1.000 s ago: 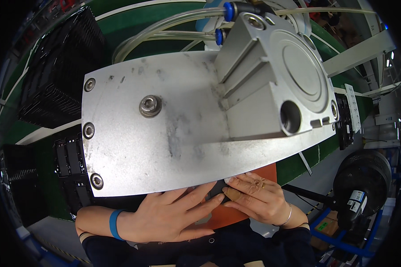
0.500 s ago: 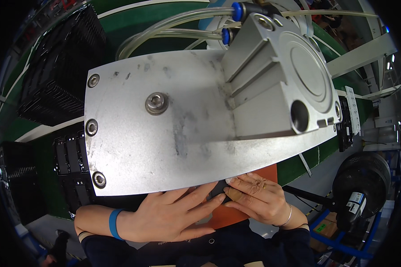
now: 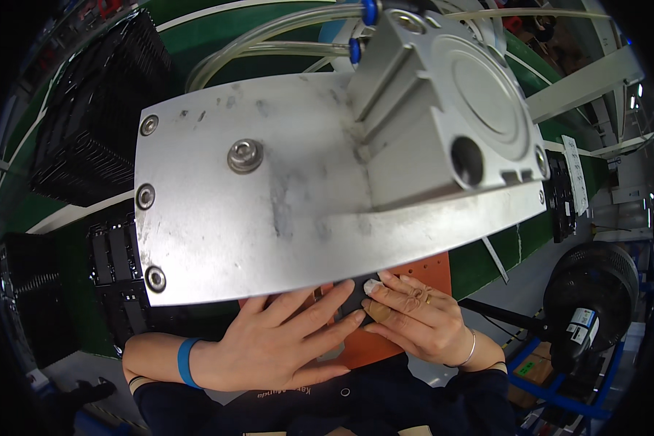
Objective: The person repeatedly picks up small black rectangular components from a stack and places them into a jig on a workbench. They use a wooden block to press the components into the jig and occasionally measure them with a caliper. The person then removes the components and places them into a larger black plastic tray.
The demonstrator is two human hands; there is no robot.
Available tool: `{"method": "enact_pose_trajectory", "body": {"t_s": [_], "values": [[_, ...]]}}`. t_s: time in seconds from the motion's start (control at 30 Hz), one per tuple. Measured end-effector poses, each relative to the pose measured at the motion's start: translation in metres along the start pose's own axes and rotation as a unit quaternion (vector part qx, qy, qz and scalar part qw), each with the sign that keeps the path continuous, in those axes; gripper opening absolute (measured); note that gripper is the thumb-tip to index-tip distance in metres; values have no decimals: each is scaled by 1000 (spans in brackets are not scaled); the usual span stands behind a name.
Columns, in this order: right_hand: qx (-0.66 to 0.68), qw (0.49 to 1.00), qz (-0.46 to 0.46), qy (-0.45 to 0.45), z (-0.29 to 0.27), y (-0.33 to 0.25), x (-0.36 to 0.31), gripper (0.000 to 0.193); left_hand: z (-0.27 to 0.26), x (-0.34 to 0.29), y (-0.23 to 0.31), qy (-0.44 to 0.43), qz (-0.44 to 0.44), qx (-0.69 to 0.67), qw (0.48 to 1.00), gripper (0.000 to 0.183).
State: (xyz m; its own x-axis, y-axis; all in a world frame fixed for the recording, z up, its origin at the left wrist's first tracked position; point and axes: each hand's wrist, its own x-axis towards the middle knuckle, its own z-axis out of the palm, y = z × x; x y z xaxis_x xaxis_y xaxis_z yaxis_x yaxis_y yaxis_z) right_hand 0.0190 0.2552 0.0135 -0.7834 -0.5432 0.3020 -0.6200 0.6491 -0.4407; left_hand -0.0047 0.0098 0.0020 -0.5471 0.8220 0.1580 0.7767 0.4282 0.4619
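Observation:
A dark flat piece (image 3: 350,304) lies on an orange board (image 3: 374,347), partly covered by my fingers. My left hand (image 3: 280,340), with a blue wristband, is open, its fingers spread over the left side of the piece. Across from it, my right hand (image 3: 420,320) has its fingers pressed together at the piece's right edge. White and tan coverings wrap some of its fingertips. Just beyond both hands, a silver metal plate (image 3: 203,211) with bolts hides the far part of the board. A block-shaped pneumatic cylinder (image 3: 479,109) stands on this plate.
Clear air hoses (image 3: 269,33) run from the cylinder's blue fittings. Stacked black trays (image 3: 98,116) stand at the far left, and more black trays (image 3: 112,254) lie beside the plate. A black fan-like machine (image 3: 592,291) is at the right, by a blue frame (image 3: 559,403).
The plate and cylinder sit slightly higher and farther left in view, exposing more of the orange board and its holes. Both hands stay almost in place at the dark piece.

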Motion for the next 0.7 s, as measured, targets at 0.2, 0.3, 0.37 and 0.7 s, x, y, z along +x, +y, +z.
{"method": "enact_pose_trajectory", "body": {"t_s": [0.2,0.3,0.37,0.7], "values": [[259,952,152,-62,-21,-23,6,39,-3,1,-1,1,8,3,1000,54],[586,734,342,22,-20,-20,-5,50,-2,2,-2,7,16,-5,1000,55],[621,690,369,47,-26,-11,8,46,-3,5,-4,14,30,-12,999,55],[472,809,342,78,-20,-1,4,37,-11,0,-3,209,45,-160,964,26]]}}
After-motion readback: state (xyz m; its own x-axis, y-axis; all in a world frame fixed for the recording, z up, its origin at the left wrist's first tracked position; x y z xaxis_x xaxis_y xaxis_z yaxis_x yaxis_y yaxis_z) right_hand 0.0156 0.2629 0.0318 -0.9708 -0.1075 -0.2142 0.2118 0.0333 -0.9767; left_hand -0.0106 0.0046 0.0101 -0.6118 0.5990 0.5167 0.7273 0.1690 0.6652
